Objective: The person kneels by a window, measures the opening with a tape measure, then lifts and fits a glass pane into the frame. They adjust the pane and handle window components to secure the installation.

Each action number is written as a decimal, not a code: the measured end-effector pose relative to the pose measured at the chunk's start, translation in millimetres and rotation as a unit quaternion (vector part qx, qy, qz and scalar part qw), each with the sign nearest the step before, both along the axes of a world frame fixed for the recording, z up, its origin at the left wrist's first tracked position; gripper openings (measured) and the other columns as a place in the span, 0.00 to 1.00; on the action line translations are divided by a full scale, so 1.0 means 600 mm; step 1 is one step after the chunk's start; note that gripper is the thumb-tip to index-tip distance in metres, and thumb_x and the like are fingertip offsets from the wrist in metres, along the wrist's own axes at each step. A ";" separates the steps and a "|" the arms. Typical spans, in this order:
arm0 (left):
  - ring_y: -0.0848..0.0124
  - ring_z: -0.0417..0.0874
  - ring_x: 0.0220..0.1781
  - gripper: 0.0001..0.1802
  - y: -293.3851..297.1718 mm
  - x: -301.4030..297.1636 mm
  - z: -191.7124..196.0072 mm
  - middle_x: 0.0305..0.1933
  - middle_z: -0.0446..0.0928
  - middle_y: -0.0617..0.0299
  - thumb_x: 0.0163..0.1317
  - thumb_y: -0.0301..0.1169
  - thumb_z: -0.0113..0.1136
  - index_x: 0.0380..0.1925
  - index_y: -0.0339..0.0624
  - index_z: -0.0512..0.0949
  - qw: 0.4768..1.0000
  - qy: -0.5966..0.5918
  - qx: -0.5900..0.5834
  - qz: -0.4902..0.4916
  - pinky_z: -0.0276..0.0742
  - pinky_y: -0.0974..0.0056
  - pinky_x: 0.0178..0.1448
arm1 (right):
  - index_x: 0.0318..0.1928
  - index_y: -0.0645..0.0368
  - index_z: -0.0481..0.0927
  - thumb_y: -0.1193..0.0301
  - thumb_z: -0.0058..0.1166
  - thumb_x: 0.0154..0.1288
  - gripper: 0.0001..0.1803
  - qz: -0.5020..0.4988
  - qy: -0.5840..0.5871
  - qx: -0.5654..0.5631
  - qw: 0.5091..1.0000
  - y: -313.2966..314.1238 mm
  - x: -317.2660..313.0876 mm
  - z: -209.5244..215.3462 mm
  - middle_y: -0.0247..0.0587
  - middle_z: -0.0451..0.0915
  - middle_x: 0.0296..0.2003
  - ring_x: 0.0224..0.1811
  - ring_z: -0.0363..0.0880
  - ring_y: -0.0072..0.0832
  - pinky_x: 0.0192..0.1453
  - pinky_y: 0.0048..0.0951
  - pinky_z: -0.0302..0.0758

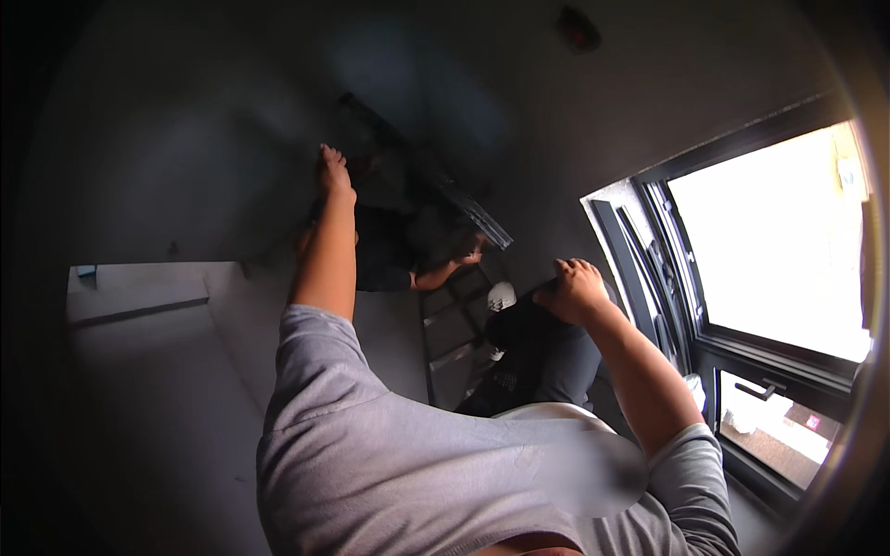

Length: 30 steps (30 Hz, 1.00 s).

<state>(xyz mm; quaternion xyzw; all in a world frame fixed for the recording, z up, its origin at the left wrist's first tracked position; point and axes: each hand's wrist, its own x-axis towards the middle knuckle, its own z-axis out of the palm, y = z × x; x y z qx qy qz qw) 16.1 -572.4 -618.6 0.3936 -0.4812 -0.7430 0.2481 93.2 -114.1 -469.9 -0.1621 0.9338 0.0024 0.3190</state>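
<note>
My left hand (335, 174) reaches far out with its fingers stretched flat against a dark panel (371, 199). My right hand (575, 289) is curled over the top edge of a dark piece (519, 320) beside the window frame; what this piece is stays unclear. Both my arms wear grey short sleeves. Between my arms another person in dark clothes holds a long dark bar (475, 211) with one hand (469, 256). A white shoe (502, 296) rests by a ladder (451, 326).
A black-framed window (705, 324) fills the right side, bright with daylight. Grey floor with a low step (139, 310) lies at the left. A small round fitting (577, 28) sits high on the dark surface. The room is dim.
</note>
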 end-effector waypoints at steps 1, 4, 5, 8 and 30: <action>0.60 0.68 0.67 0.33 -0.005 -0.019 -0.001 0.65 0.68 0.49 0.72 0.51 0.44 0.62 0.32 0.66 1.000 0.007 0.003 -0.002 0.58 0.59 0.72 | 0.68 0.61 0.62 0.43 0.59 0.54 0.49 0.011 -0.013 0.025 1.000 -0.002 -0.005 -0.011 0.53 0.65 0.66 0.72 0.57 0.45 0.75 0.39 0.52; 0.62 0.66 0.69 0.35 0.005 -0.068 0.011 0.67 0.67 0.54 0.71 0.54 0.44 0.65 0.36 0.64 1.000 -0.020 0.020 -0.006 0.58 0.60 0.72 | 0.71 0.59 0.55 0.40 0.58 0.53 0.54 0.018 -0.031 0.043 0.998 -0.007 -0.016 -0.025 0.51 0.62 0.68 0.73 0.56 0.43 0.76 0.39 0.50; 0.62 0.66 0.69 0.36 0.012 -0.078 0.025 0.68 0.66 0.55 0.71 0.54 0.43 0.66 0.37 0.63 0.999 -0.038 0.027 -0.006 0.57 0.60 0.72 | 0.73 0.58 0.51 0.38 0.58 0.52 0.57 0.026 -0.056 0.054 0.997 -0.010 -0.026 -0.029 0.50 0.60 0.69 0.73 0.55 0.42 0.76 0.40 0.51; 0.62 0.57 0.74 0.40 0.014 -0.100 0.039 0.75 0.55 0.58 0.71 0.59 0.38 0.71 0.41 0.54 0.997 -0.064 0.032 -0.017 0.50 0.57 0.75 | 0.72 0.58 0.53 0.38 0.60 0.50 0.58 -0.014 -0.102 0.026 0.994 -0.007 -0.044 -0.041 0.51 0.63 0.67 0.71 0.59 0.42 0.73 0.39 0.58; 0.66 0.77 0.29 0.14 -0.049 -0.189 0.026 0.24 0.76 0.60 0.66 0.40 0.47 0.36 0.42 0.76 0.960 0.175 -0.117 -0.186 0.73 0.59 0.41 | 0.52 0.54 0.79 0.61 0.62 0.50 0.26 0.054 0.071 -0.354 0.931 0.011 -0.026 -0.037 0.48 0.83 0.44 0.44 0.82 0.43 0.49 0.38 0.78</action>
